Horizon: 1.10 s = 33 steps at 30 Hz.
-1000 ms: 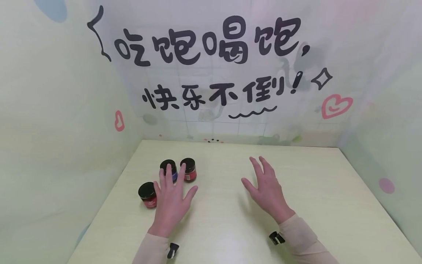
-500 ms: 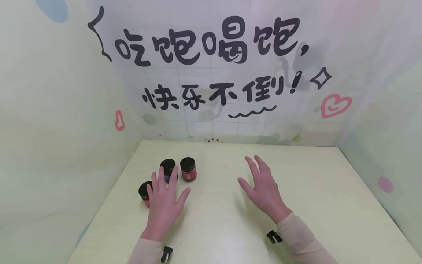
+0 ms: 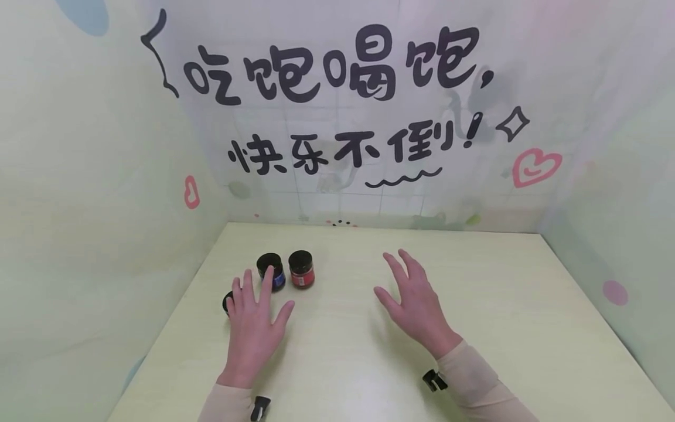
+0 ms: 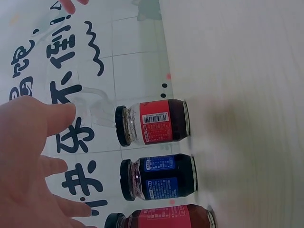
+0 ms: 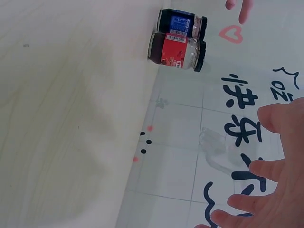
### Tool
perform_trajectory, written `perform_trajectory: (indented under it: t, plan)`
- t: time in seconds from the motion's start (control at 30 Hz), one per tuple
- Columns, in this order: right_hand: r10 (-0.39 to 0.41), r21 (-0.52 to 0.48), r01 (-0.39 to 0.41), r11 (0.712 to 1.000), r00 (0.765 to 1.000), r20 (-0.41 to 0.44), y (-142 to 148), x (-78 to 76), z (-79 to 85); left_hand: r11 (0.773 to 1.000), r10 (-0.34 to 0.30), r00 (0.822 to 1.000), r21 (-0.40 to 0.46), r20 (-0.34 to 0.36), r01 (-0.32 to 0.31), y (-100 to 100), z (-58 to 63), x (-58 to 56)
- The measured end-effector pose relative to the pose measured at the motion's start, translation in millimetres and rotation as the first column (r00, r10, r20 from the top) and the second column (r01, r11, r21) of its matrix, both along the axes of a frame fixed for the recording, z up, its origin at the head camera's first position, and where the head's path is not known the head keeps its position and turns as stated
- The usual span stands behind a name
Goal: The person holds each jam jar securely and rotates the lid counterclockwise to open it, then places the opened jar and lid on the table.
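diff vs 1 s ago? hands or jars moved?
Left hand drew back toward the person and slightly left, off the blue-label jar; it now covers most of the near red-label jar. Right hand drifted slightly left. Nothing gripped or released; both hands stay open. The three jars, including the far red-label jar, and the table are unchanged.

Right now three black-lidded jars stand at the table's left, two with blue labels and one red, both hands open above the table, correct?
Not quite: the left wrist view shows two red-labelled jars and one blue-labelled jar. The left hand and right hand are open above the table.
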State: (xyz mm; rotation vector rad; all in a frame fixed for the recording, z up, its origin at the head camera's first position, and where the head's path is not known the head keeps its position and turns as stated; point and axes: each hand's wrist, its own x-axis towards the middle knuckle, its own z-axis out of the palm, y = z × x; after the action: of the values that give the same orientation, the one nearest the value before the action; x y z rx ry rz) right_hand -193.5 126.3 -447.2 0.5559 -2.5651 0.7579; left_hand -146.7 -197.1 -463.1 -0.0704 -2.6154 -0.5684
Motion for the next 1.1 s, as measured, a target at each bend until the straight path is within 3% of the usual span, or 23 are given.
perform_trajectory:
  t: [0.2,0.57,0.9,1.1]
  plan:
    - [0.013,0.01,-0.013,1.0,1.0,0.004,-5,1.9,-0.2,1.0,0.012,1.0,0.023,-0.019,-0.011,-8,1.3,1.2]
    - [0.047,0.031,-0.047,0.998,0.999,0.016,-16,6.3,-0.8,0.997,0.049,0.999,0.058,0.005,-0.05,-21,2.9,3.6]
    - [0.079,0.047,-0.079,0.996,0.997,0.003,-26,8.0,-3.7,0.992,0.085,0.996,0.096,-0.033,-0.081,-33,-2.3,4.5]
    - [0.1,0.052,-0.099,0.994,0.995,-0.014,-31,8.4,-4.1,0.984,0.107,0.994,0.145,-0.018,-0.103,-37,-4.6,4.7]
